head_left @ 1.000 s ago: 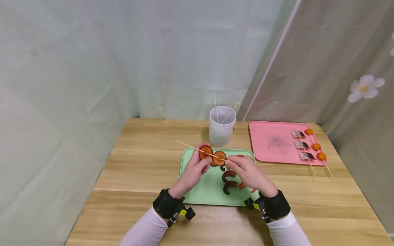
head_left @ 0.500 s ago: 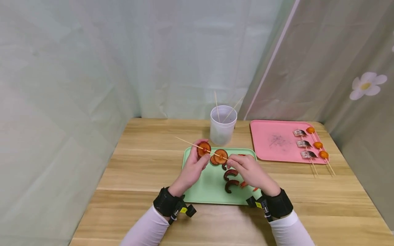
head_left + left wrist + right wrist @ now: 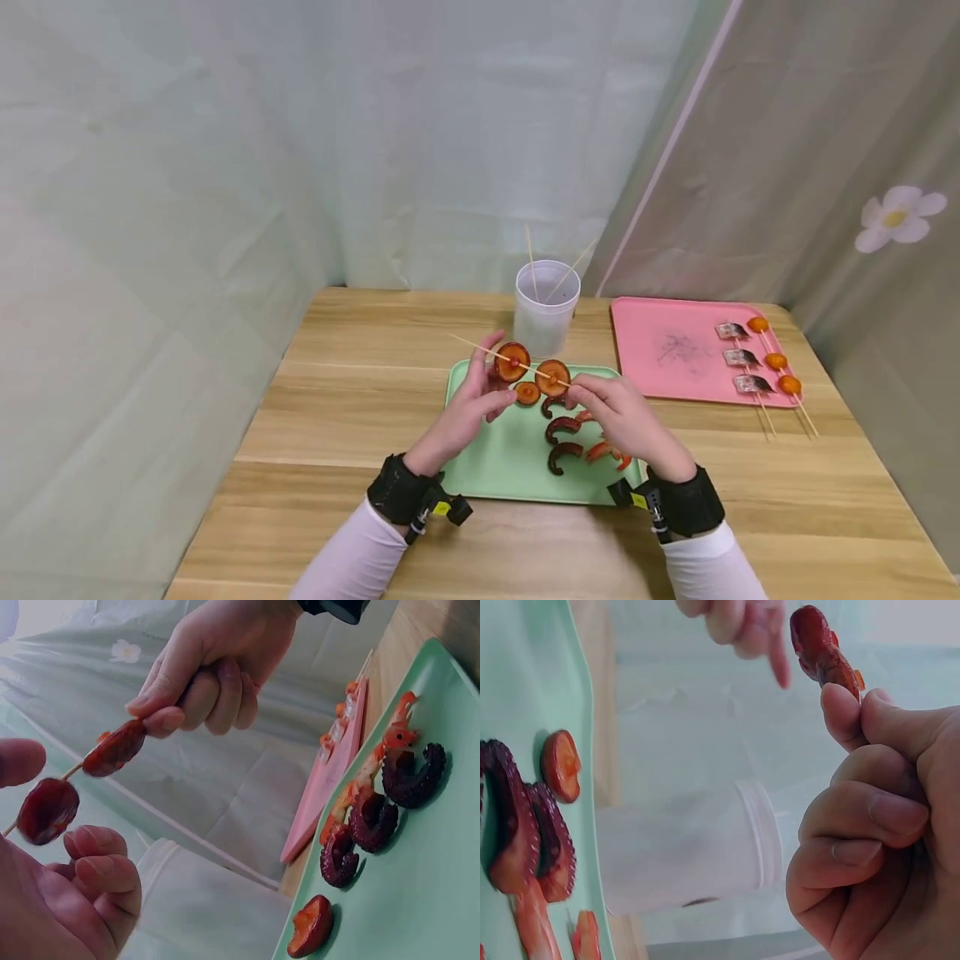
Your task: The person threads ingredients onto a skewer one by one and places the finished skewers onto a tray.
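Observation:
My right hand [image 3: 618, 417] pinches one end of a bamboo skewer [image 3: 536, 371] between thumb and forefinger, its other fingers curled. Two brown mushroom caps, one farther out [image 3: 512, 362] and one near the right fingertips [image 3: 552, 377], are threaded on it. My left hand [image 3: 471, 408] stands around the outer mushroom; in the left wrist view its thumb and fingers are spread apart from it. Below, on the green tray [image 3: 480, 475], lie a loose mushroom cap [image 3: 527, 392], several dark octopus tentacles [image 3: 562, 429] and orange shrimp [image 3: 600, 451], partly hidden by the right hand.
A white tub [image 3: 542, 329] with two skewers stands behind the green tray. To the right, a pink tray [image 3: 652, 358] bears a skewer of silvery fish pieces [image 3: 741, 357] and one of orange balls [image 3: 776, 361], their stick ends overhanging the front edge.
The left thumb and fingers have let go of the outer mushroom and spread. The skewer, held by the right hand, has shifted rightward, and the loose mushroom on the tray shows more.

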Tool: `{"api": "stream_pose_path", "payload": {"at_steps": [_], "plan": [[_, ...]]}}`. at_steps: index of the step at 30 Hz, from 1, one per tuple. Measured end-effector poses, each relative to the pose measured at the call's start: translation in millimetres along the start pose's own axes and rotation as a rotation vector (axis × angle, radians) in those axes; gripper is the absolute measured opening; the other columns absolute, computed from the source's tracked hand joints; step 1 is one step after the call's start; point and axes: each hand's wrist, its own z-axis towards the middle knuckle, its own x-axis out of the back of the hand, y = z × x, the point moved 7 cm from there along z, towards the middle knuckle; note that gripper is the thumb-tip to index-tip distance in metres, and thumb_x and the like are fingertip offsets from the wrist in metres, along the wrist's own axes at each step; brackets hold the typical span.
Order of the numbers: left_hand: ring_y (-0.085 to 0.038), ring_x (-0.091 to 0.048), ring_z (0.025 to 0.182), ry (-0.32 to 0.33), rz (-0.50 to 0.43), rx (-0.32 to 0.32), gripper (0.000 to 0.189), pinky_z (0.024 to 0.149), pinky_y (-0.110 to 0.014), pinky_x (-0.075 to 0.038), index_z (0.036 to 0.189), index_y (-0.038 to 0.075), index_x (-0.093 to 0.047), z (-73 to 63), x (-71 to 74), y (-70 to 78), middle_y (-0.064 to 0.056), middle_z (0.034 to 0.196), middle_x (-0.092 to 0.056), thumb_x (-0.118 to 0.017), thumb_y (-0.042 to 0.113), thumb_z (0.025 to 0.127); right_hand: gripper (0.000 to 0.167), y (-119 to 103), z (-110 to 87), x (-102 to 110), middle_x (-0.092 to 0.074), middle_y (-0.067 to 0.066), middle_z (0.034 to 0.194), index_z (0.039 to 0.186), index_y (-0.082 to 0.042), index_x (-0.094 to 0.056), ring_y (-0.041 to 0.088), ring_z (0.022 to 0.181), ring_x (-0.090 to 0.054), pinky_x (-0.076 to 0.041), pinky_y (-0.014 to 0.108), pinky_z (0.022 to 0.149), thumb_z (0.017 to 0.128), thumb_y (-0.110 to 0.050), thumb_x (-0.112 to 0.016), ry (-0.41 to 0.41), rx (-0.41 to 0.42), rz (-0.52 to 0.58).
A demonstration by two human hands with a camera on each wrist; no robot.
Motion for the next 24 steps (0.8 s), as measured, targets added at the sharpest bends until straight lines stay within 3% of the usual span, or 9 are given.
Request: {"api": "stream_pose_path", "payload": {"at_steps": [3, 7, 11, 17, 19, 21, 24], "plan": [[-0.013, -0.040, 0.063, 0.066, 0.042, 0.037, 0.071, 0.057, -0.022, -0.032, 0.161, 0.009, -0.027, 2.2, 7.1, -3.4, -0.006, 0.100, -0.056, -0.058, -0.001, 0.097, 0.024, 2.8, -1.8, 5.5, -0.067, -0.013, 0.086, 0.096, -0.019, -0.074, 0.012, 0.073, -0.059, -0.051, 0.033, 0.072, 0.113, -0.015, -0.056, 0.022, -0.017, -0.006], [-0.014, -0.043, 0.068, 0.153, 0.196, 0.106, 0.061, 0.062, -0.025, -0.034, 0.153, 0.005, -0.039, 5.1, 17.9, -11.4, -0.003, 0.086, -0.049, -0.064, 0.002, 0.098, 0.024, 5.9, -3.3, 11.5, -0.068, -0.012, 0.088, 0.097, -0.018, -0.074, 0.015, 0.072, -0.059, -0.050, 0.032, 0.072, 0.112, -0.014, -0.056, 0.042, -0.028, -0.006], [-0.016, -0.043, 0.075, 0.154, 0.422, 0.144, 0.057, 0.068, -0.029, -0.034, 0.149, 0.001, -0.048, 10.3, 21.5, -20.2, -0.003, 0.087, -0.045, -0.071, 0.008, 0.097, 0.024, 7.9, -4.0, 15.3, -0.064, -0.011, 0.083, 0.096, -0.015, -0.073, 0.013, 0.070, -0.056, -0.048, 0.031, 0.067, 0.112, -0.013, -0.056, 0.053, -0.037, -0.003], [-0.015, -0.042, 0.067, 0.123, 0.675, 0.138, 0.061, 0.062, -0.031, -0.036, 0.151, 0.002, -0.050, 20.5, 16.3, -27.3, -0.006, 0.083, -0.047, -0.076, 0.015, 0.097, 0.026, 10.9, -5.7, 20.4, -0.067, -0.010, 0.087, 0.098, -0.016, -0.074, 0.010, 0.072, -0.054, -0.048, 0.032, 0.069, 0.113, -0.012, -0.054, 0.059, -0.070, -0.007], [-0.018, -0.046, 0.069, 0.129, 0.736, 0.137, 0.063, 0.062, -0.034, -0.039, 0.152, 0.002, -0.049, 23.1, 14.2, -28.0, -0.012, 0.087, -0.054, -0.077, 0.016, 0.097, 0.026, 10.9, -5.9, 22.8, -0.070, -0.009, 0.092, 0.099, -0.016, -0.075, 0.011, 0.078, -0.059, -0.051, 0.033, 0.074, 0.113, -0.012, -0.053, 0.066, -0.071, -0.006], [-0.022, -0.054, 0.078, 0.127, 0.794, 0.147, 0.064, 0.067, -0.037, -0.046, 0.153, 0.002, -0.050, 25.3, 11.4, -31.0, -0.018, 0.101, -0.061, -0.078, 0.017, 0.097, 0.026, 10.4, -5.9, 24.9, -0.073, -0.007, 0.094, 0.099, -0.016, -0.075, 0.011, 0.084, -0.064, -0.054, 0.034, 0.077, 0.113, -0.012, -0.054, 0.073, -0.067, -0.006], [-0.031, -0.065, 0.104, 0.100, 0.860, 0.194, 0.066, 0.085, -0.047, -0.056, 0.154, 0.004, -0.050, 26.3, 5.6, -39.4, -0.022, 0.129, -0.063, -0.079, 0.021, 0.097, 0.026, 11.6, -7.3, 25.5, -0.074, -0.007, 0.094, 0.098, -0.016, -0.075, 0.011, 0.086, -0.066, -0.055, 0.034, 0.079, 0.113, -0.011, -0.054, 0.075, -0.068, 0.000]]}}
